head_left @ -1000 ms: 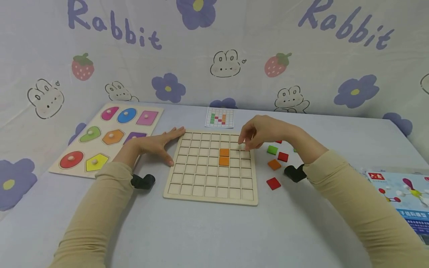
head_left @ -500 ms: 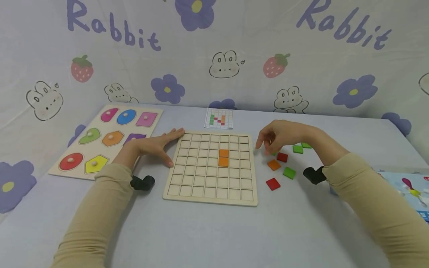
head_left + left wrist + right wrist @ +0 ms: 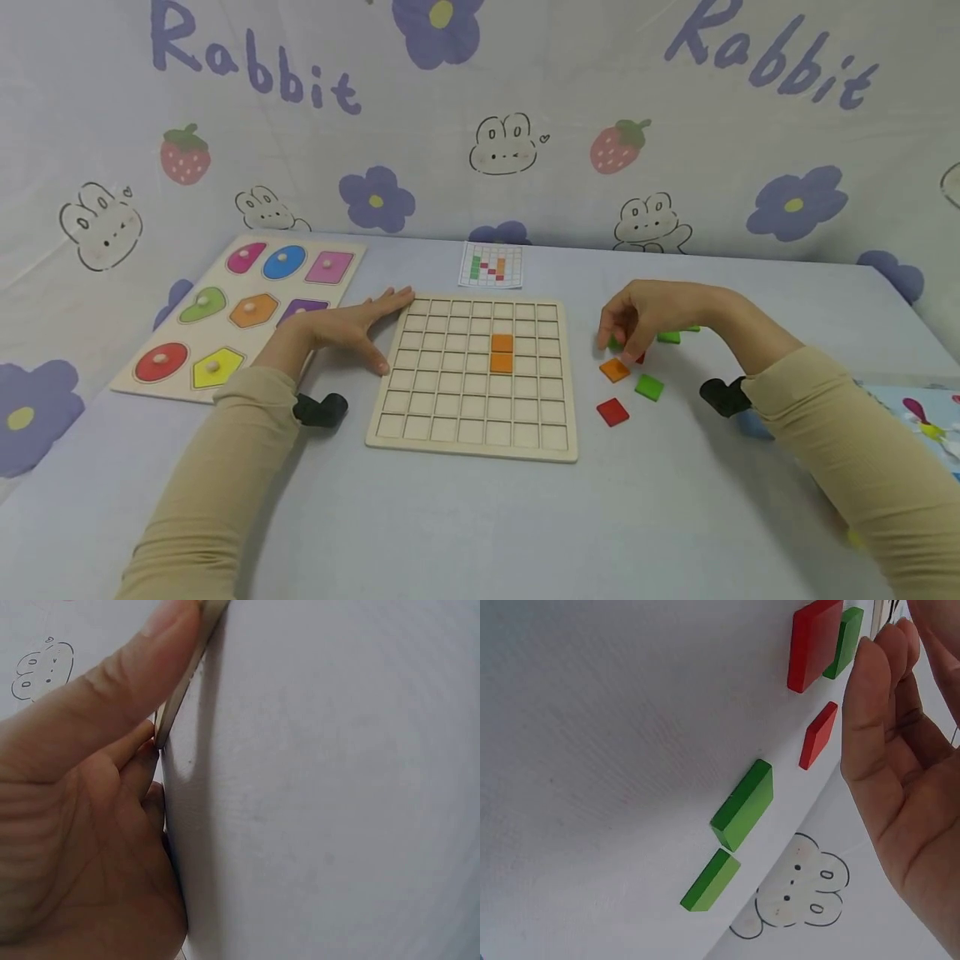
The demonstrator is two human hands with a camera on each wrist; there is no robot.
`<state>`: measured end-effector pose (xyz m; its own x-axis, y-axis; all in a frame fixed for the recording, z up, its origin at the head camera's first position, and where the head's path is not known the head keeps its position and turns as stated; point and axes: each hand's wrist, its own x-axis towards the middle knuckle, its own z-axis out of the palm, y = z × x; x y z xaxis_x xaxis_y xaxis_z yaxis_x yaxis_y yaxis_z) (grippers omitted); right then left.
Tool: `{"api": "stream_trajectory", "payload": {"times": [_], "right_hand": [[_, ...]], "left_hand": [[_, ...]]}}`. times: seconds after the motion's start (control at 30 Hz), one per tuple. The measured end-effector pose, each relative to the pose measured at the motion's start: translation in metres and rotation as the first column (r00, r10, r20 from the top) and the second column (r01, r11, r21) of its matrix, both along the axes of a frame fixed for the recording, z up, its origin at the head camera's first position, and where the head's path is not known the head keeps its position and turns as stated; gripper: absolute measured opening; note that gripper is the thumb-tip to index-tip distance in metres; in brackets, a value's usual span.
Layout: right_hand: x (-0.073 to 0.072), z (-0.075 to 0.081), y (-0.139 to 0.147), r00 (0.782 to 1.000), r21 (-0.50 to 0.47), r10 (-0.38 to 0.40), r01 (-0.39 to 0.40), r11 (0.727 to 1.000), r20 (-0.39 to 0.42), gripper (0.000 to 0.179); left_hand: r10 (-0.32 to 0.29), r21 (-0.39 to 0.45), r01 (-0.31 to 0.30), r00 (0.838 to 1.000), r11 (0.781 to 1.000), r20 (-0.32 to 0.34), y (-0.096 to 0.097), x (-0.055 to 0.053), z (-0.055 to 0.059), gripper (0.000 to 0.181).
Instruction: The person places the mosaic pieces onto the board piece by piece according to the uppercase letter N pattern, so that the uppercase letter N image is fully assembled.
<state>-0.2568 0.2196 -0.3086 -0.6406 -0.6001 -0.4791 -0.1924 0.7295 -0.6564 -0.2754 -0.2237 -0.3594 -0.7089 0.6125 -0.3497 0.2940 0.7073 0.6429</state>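
My left hand [image 3: 348, 327] lies at the left edge of a wooden grid board [image 3: 442, 405], fingers spread. In the left wrist view its thumb [image 3: 112, 690] rests along the board's edge. Two orange square tiles [image 3: 502, 363] sit one above the other in the grid. Right of the board, my right hand [image 3: 652, 315] is low over loose tiles, thumb and index finger apart. Its fingertips are right by an orange tile [image 3: 615, 371] and a green tile [image 3: 615, 343], partly covering a red one. The right wrist view shows a red tile [image 3: 815, 646] near the fingers.
Nearer me lie a red tile [image 3: 613, 412] and a green tile [image 3: 649, 387]; more green tiles [image 3: 669, 337] lie behind. A pattern card [image 3: 491, 265] is beyond the board. A knobbed shape puzzle [image 3: 251, 308] stands left, and a blue box [image 3: 915, 408] is partly behind my right sleeve.
My right hand has moved from over the board's right side, rightward to the loose tiles, uncovering the board's upper right squares. My left hand stays in place.
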Motion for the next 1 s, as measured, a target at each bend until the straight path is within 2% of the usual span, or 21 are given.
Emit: {"api": "stream_trajectory", "payload": {"times": [0.23, 0.47, 1.0], "right_hand": [[0.0008, -0.0032, -0.0020, 0.999, 0.010, 0.024, -0.024, 1.000, 0.032, 0.030], [-0.0006, -0.0082, -0.0050, 0.998, 0.031, 0.054, -0.054, 0.998, 0.016, 0.030], [0.0042, -0.0089, -0.0075, 0.999, 0.079, 0.042, -0.041, 0.996, -0.005, 0.031]], "left_hand": [[0.005, -0.006, -0.005, 1.000, 1.000, -0.007, 0.0008, 0.0014, 0.0020, 0.121], [0.011, 0.003, -0.011, 1.000, 1.000, -0.005, 0.0008, 0.0017, 0.0017, 0.121], [0.021, 0.008, -0.021, 1.000, 1.000, 0.003, 0.0002, 0.0017, 0.0013, 0.122]]}}
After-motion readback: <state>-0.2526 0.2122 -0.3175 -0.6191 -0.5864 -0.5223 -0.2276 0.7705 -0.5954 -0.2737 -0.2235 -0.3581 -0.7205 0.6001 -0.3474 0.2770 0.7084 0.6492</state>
